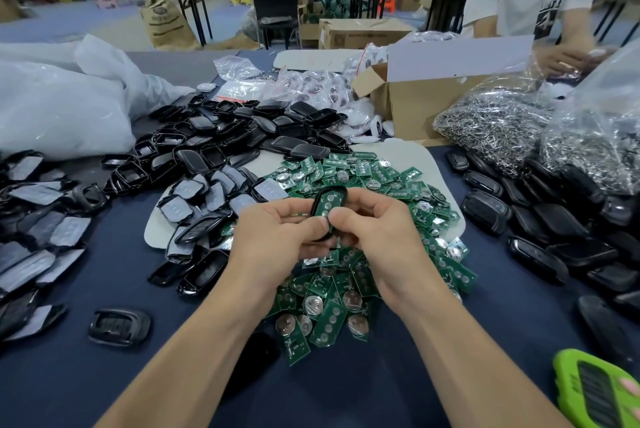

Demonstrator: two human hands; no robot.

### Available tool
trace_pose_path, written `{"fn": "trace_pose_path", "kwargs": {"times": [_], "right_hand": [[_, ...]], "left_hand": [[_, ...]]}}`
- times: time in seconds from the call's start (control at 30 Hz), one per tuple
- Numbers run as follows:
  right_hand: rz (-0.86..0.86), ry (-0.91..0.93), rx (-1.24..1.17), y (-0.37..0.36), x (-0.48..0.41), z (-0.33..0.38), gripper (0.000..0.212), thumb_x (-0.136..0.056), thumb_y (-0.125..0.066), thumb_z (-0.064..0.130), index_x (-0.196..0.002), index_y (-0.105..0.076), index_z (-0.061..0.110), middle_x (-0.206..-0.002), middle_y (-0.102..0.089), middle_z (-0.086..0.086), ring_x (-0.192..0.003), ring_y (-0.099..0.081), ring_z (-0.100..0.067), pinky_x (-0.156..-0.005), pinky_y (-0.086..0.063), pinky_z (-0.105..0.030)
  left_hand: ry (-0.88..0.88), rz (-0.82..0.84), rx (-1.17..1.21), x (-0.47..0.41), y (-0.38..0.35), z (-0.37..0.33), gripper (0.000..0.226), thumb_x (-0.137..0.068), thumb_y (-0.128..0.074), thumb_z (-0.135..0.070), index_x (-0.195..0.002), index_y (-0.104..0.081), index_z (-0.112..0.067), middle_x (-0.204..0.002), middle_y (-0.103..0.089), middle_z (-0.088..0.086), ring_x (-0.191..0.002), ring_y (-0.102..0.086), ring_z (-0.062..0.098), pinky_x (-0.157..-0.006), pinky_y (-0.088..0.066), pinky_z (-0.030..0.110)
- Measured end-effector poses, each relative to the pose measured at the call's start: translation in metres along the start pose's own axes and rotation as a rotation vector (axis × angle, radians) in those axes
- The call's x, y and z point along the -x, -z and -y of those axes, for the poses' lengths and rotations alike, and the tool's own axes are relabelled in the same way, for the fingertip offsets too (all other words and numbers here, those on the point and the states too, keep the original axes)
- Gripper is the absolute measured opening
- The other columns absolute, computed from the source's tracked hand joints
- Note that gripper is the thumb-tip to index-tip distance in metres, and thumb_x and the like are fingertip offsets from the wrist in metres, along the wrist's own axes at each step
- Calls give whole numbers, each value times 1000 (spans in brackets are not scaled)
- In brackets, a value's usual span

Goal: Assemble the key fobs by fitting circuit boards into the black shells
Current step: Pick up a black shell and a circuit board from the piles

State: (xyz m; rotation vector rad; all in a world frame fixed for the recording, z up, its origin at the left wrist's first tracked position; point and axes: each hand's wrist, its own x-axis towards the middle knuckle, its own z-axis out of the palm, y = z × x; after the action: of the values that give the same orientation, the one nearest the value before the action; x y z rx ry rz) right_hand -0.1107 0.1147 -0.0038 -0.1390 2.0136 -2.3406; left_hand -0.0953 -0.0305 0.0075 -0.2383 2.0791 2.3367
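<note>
Gripping one black shell between them, left hand and right hand curl fingers round it. Green circuit board sits inside, above board pile on desk.

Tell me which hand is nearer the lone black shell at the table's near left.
Left. The left hand is back and right of the lone black shell; the right hand lies farther right. Both grip a board-fitted shell.
</note>
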Motion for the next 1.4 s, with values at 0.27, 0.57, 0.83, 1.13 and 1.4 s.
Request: {"fn": "trace_pose_path", "kwargs": {"times": [0.27, 0.57, 0.83, 1.13, 1.4], "right_hand": [[337, -225, -439, 11, 0, 10, 50, -78, -77, 17, -127, -71, 6, -115, -63, -11, -92, -49, -24, -88, -47, -34], [206, -302, -515, 14, 3, 13, 59, -85, -66, 10, -141, -57, -3, -135, -63, -18, -113, -51, -31, -87, -49, -36], [113, -407, -589, 7, 4, 11, 55, -99, -60, 5, -152, -45, 1, -148, -56, -22, -116, -59, -29, -111, -49, -44], [115, -374, -528, 7, 6, 6, 21, -102, -55, -4, -121, -61, 1, -115, -73, -20, -96, -69, -28, -105, -54, -51], [-19, -183, -54, -14, 6, -1, 13, -100, -49, -9, -97, -62, -11, -97, -66, -25, -75, -66, -33, -78, -64, -53]], "left_hand": [[61, 237, 319, 3, 3, -7, 24, -72, -73, -6, -93, -84, -7, -84, -78, 13, -65, -75, 17, -55, -59, 18], [-79, 64, -6, 4, -6, 2, 22, -80, -81, -24, -95, -80, -9, -86, -79, 16, -69, -77, 23, -60, -60, 22], [-239, -130, -323, -2, -1, 4, 15, -91, -79, -30, -81, -81, -20, -63, -74, 5, -50, -63, 13, -50, -52, 19], [-182, -84, -303, 1, 2, 3, 15, -90, -81, -21, -82, -78, -9, -65, -73, 9, -48, -60, 12, -48, -50, 20], [-186, -169, -527, -4, 1, 12, 21, -90, -82, -26, -72, -72, -22, -54, -71, -3, -45, -59, 10, -49, -50, 25]]}}
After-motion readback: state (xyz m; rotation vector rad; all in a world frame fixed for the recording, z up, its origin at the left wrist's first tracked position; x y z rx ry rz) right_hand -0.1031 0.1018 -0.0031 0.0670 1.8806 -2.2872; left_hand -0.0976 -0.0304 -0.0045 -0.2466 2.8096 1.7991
